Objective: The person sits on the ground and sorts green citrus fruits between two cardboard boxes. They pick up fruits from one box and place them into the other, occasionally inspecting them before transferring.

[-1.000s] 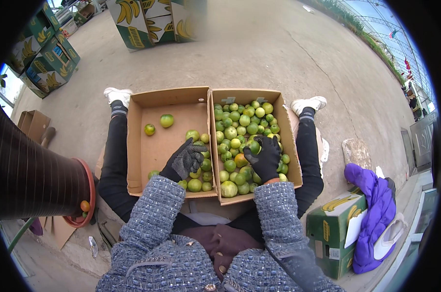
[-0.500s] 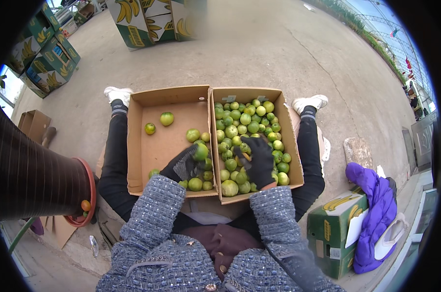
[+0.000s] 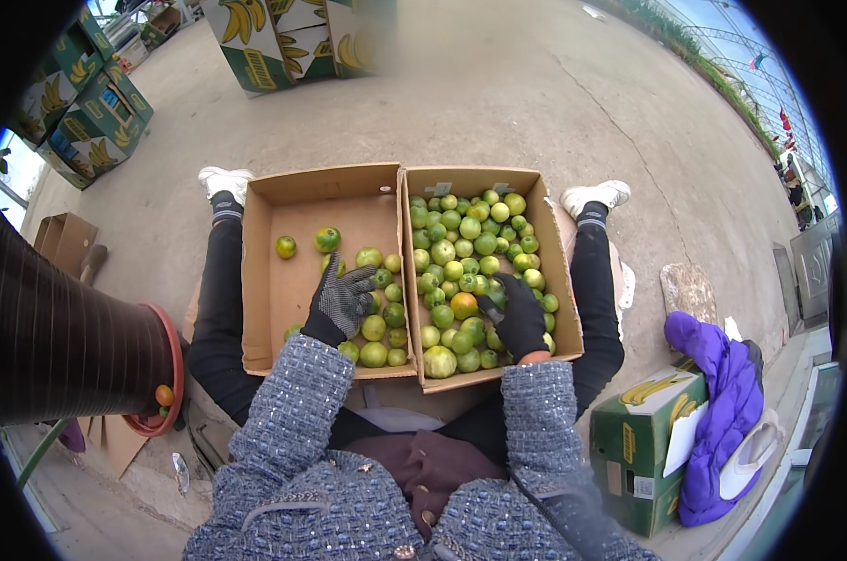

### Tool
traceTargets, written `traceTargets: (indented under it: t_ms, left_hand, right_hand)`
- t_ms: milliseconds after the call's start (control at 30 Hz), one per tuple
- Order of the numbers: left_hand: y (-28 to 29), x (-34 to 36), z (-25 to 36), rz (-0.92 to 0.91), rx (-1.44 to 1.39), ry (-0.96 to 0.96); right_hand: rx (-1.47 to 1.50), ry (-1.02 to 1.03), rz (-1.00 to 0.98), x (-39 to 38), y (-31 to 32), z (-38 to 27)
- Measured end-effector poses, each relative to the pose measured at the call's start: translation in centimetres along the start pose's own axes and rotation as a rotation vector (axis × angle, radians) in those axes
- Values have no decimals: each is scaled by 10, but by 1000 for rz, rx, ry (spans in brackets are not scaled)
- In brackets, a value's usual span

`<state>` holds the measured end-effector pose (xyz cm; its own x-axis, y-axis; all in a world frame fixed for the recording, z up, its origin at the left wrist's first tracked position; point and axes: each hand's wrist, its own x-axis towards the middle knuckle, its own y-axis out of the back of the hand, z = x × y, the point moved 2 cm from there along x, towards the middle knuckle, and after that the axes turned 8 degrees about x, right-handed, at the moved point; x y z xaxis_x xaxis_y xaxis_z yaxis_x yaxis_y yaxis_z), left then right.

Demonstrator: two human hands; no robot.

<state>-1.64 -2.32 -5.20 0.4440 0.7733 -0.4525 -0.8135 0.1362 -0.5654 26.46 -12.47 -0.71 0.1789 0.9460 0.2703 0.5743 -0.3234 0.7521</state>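
Observation:
Two cardboard boxes stand side by side between my legs. In the left box [image 3: 283,201] lie several green tomatoes, mostly along its right side. My left hand [image 3: 343,301], in a black dotted glove, is over them with spread fingers and holds nothing. Just past its fingertips is a green tomato [image 3: 331,266], partly covered by the hand. The right box [image 3: 562,280] is filled with green tomatoes. My right hand [image 3: 519,316], gloved in black, rests among them, thumb apart from the fingers. Beside its thumb sits an orange-tinged tomato [image 3: 463,305].
A tall dark ribbed container [image 3: 77,327] with an orange rim stands at my left. At my right are a green banana box [image 3: 629,449] and a purple jacket [image 3: 713,411]. More banana boxes [image 3: 288,47] stand ahead on the concrete floor.
My left hand has moved up and left, letting go of a green tomato. My right hand has shifted right, uncovering the orange-tinged tomato. One tomato near the left box's middle has shifted slightly.

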Motion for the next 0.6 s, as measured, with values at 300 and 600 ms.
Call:
traceTargets:
  t_ms: [300,600]
  left_hand:
    - [-18,-33,-3,-345,128,76]
    - [-5,-1,3,-30,-203,-3]
  right_hand:
    - [356,468,-136,21,-26,-123]
    - [-74,68,228,89,-38,-3]
